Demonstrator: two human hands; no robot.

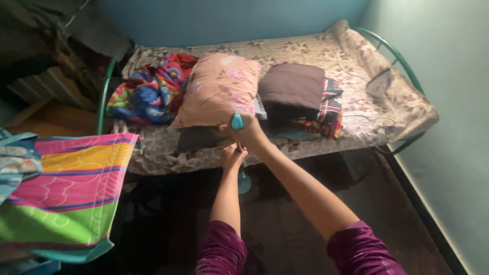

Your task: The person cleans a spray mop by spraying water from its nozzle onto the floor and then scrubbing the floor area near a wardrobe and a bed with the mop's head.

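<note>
Head view: the right hand [248,131] grips a small turquoise object [237,121] beside the pillow [216,89]; left hand [233,157] curls below it.

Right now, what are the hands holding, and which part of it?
The right hand grips the top end of a small turquoise object. The left hand reaches just below, near its lower part; whether it grips anything cannot be told.
</note>
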